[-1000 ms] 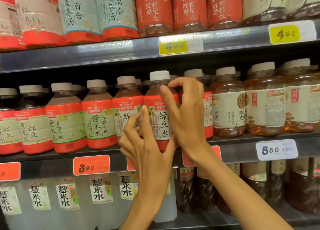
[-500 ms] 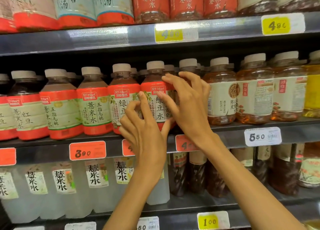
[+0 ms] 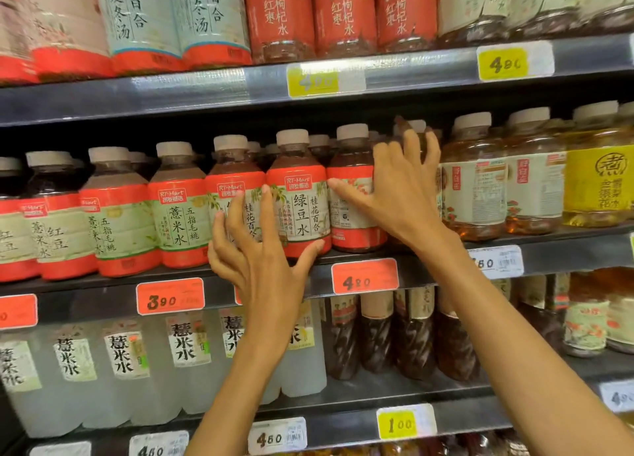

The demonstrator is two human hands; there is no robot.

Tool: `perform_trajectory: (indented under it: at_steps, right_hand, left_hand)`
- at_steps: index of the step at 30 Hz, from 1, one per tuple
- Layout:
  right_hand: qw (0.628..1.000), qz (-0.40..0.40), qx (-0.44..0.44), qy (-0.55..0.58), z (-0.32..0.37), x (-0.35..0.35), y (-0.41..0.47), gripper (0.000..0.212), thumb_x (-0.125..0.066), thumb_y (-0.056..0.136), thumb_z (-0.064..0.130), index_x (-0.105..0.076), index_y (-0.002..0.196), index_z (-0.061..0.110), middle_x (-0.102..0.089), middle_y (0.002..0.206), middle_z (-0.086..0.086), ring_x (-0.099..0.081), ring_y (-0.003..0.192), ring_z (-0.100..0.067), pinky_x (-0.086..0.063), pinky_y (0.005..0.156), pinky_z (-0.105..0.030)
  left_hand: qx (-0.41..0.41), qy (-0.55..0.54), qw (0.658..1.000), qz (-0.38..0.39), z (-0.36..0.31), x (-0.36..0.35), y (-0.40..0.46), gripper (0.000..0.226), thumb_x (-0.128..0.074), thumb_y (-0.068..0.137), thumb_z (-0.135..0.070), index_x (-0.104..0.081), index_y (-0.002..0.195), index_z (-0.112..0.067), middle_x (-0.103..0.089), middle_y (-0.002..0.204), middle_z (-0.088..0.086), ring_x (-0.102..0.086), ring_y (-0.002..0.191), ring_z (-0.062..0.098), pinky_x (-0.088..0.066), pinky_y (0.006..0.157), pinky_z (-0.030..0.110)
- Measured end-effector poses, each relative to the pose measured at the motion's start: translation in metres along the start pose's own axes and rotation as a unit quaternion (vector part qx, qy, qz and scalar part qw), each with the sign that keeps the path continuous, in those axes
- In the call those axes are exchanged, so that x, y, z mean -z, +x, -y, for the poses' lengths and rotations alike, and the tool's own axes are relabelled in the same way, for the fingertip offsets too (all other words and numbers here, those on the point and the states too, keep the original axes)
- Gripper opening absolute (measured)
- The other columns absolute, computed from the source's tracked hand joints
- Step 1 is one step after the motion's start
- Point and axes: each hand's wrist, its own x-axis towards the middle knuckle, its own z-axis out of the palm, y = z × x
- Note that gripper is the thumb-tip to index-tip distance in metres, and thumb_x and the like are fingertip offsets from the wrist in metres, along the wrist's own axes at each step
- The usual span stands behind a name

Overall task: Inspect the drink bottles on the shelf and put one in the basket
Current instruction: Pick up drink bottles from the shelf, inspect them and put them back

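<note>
On the middle shelf stands a row of white-capped drink bottles with red and green labels. The mung bean drink bottle stands upright in the middle of the row. My left hand lies with straight, spread fingers on the bottle to its left, the thumb against the mung bean bottle's base. My right hand is spread over the red-labelled bottles just to the right, thumb on the label and fingertips up by the necks. No basket is in view.
The upper shelf carries large red and pale blue bottles close above the caps. To the right stand amber tea bottles and a yellow one. The lower shelf holds clear water bottles and dark bottles. Price tags line the rails.
My right hand has left the mung bean bottle and slid right onto the neighbouring red-labelled bottles. My left hand's fingers have straightened and spread. The view has dropped slightly.
</note>
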Motion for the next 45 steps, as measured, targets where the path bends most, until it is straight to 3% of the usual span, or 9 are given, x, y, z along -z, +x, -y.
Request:
perform_trajectory:
  at_steps: [6, 10, 16, 20, 24, 32, 38, 42, 45]
  right_hand:
    - [0.978, -0.063, -0.01, 0.2, -0.001, 0.01, -0.008, 0.076, -0.062, 0.068, 0.066, -0.059, 0.109, 0.002, -0.055, 0.106, -0.011, -0.044, 0.117, -0.032, -0.018, 0.112, -0.046]
    - [0.948, -0.056, -0.003, 0.314, -0.003, 0.016, -0.018, 0.076, -0.066, 0.067, 0.062, -0.057, 0.117, 0.006, -0.043, 0.109, 0.004, -0.037, 0.117, -0.011, -0.017, 0.116, -0.045]
    - [0.854, -0.032, -0.075, 0.513, 0.005, 0.038, -0.043, 0.068, -0.083, 0.069, 0.034, -0.051, 0.125, 0.013, -0.05, 0.118, 0.001, -0.057, 0.108, -0.009, -0.052, 0.088, -0.024]
    - [0.785, 0.016, -0.152, 0.6, 0.007, 0.06, -0.062, 0.075, -0.079, 0.059, 0.041, -0.053, 0.126, 0.018, -0.062, 0.119, 0.0, -0.066, 0.1, -0.009, -0.056, 0.084, -0.027]
    - [0.777, 0.054, -0.145, 0.611, 0.009, 0.077, -0.084, 0.07, -0.079, 0.059, 0.035, -0.054, 0.122, 0.018, -0.068, 0.106, 0.007, -0.069, 0.092, -0.004, -0.054, 0.074, -0.018]
    - [0.774, 0.118, -0.189, 0.592, 0.01, 0.088, -0.115, 0.076, -0.086, 0.059, 0.037, -0.051, 0.125, 0.022, -0.064, 0.115, 0.007, -0.066, 0.099, -0.002, -0.054, 0.081, -0.02]
    - [0.655, 0.212, -0.216, 0.693, -0.007, 0.087, -0.091, 0.047, -0.052, 0.084, 0.046, -0.061, 0.118, 0.016, -0.07, 0.109, -0.003, -0.065, 0.105, -0.019, -0.05, 0.094, -0.039]
    - [0.512, 0.298, -0.169, 0.788, 0.003, 0.084, -0.089, 0.048, -0.054, 0.083, 0.042, -0.06, 0.109, 0.002, -0.072, 0.096, -0.012, -0.066, 0.098, -0.031, -0.052, 0.09, -0.041]
    - [0.493, 0.277, -0.17, 0.807, 0.007, 0.087, -0.092, 0.038, -0.052, 0.087, 0.036, -0.061, 0.101, 0.002, -0.071, 0.085, -0.009, -0.068, 0.086, -0.025, -0.056, 0.077, -0.034]
  left_hand:
    - [-0.009, -0.013, 1.0, 0.002, 0.004, -0.004, -0.002, 0.084, -0.049, 0.076, -0.065, -0.032, 0.148, -0.025, -0.014, 0.157, 0.015, -0.004, 0.143, 0.038, -0.013, 0.111, 0.063]
    - [-0.002, 0.004, 1.0, 0.006, 0.001, -0.002, -0.004, 0.083, -0.052, 0.078, -0.062, -0.032, 0.149, -0.024, -0.014, 0.158, 0.016, -0.006, 0.144, 0.039, -0.014, 0.112, 0.062]
    - [-0.007, -0.055, 0.998, -0.009, -0.027, 0.016, -0.019, 0.074, -0.06, 0.087, -0.04, -0.03, 0.149, -0.012, -0.017, 0.157, 0.014, -0.007, 0.147, 0.029, -0.01, 0.118, 0.05]
    - [0.076, -0.408, 0.896, 0.157, -0.042, 0.045, -0.051, 0.06, -0.058, 0.086, -0.025, -0.038, 0.142, -0.035, -0.039, 0.143, -0.026, -0.036, 0.13, -0.011, -0.036, 0.107, 0.016]
    - [0.103, -0.509, 0.793, 0.319, -0.048, 0.061, -0.07, 0.076, -0.068, 0.064, -0.025, -0.038, 0.128, -0.052, -0.058, 0.117, -0.036, -0.053, 0.11, -0.017, -0.044, 0.079, 0.0]
    - [0.137, -0.482, 0.805, 0.317, -0.056, 0.059, -0.092, 0.078, -0.082, 0.048, -0.045, -0.05, 0.119, -0.04, -0.068, 0.108, -0.017, -0.065, 0.097, -0.001, -0.052, 0.075, 0.013]
    - [0.168, -0.541, 0.713, 0.414, -0.044, 0.066, -0.099, 0.068, -0.08, 0.054, -0.04, -0.057, 0.117, -0.033, -0.072, 0.111, -0.009, -0.067, 0.105, 0.01, -0.055, 0.085, 0.025]
    - [0.16, -0.571, 0.661, 0.46, -0.042, 0.071, -0.107, 0.064, -0.078, 0.059, -0.033, -0.056, 0.119, -0.026, -0.071, 0.116, -0.001, -0.066, 0.109, 0.016, -0.054, 0.085, 0.024]
    - [0.164, -0.576, 0.652, 0.465, -0.04, 0.072, -0.109, 0.067, -0.076, 0.06, -0.035, -0.052, 0.123, -0.027, -0.07, 0.117, -0.004, -0.065, 0.11, 0.013, -0.053, 0.085, 0.022]
